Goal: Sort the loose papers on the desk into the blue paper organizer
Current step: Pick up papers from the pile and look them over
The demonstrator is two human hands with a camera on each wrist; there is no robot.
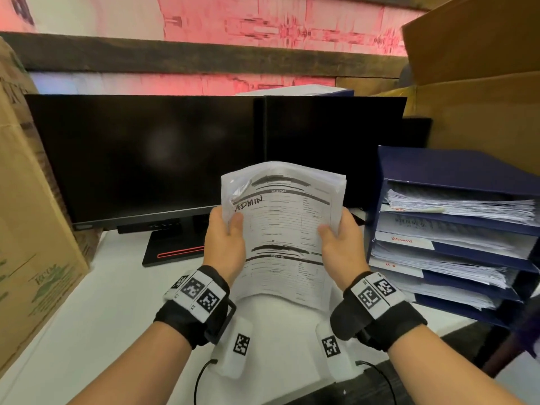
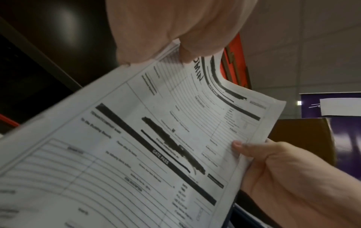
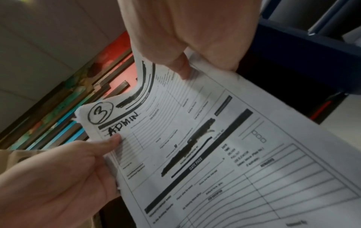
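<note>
A stack of printed forms point(image 1: 285, 226) marked "ADMIN" by hand is held upright above the white desk, in front of the monitors. My left hand point(image 1: 226, 239) grips its left edge, thumb on the front sheet. My right hand point(image 1: 339, 244) grips the right edge the same way. The left wrist view shows the forms point(image 2: 156, 146) close up with my right hand's thumb point(image 2: 240, 146) on them; in the right wrist view a circled "3" tops the forms point(image 3: 205, 146). The blue paper organizer point(image 1: 455, 229) stands at the right, its shelves full of papers, one labelled "ADMIN".
Two dark monitors point(image 1: 175, 153) stand behind the papers on the white desk point(image 1: 102, 302). A cardboard box point(image 1: 26, 200) rises at the left and another point(image 1: 482, 83) sits behind the organizer. White paper point(image 1: 280, 323) lies on the desk under my hands.
</note>
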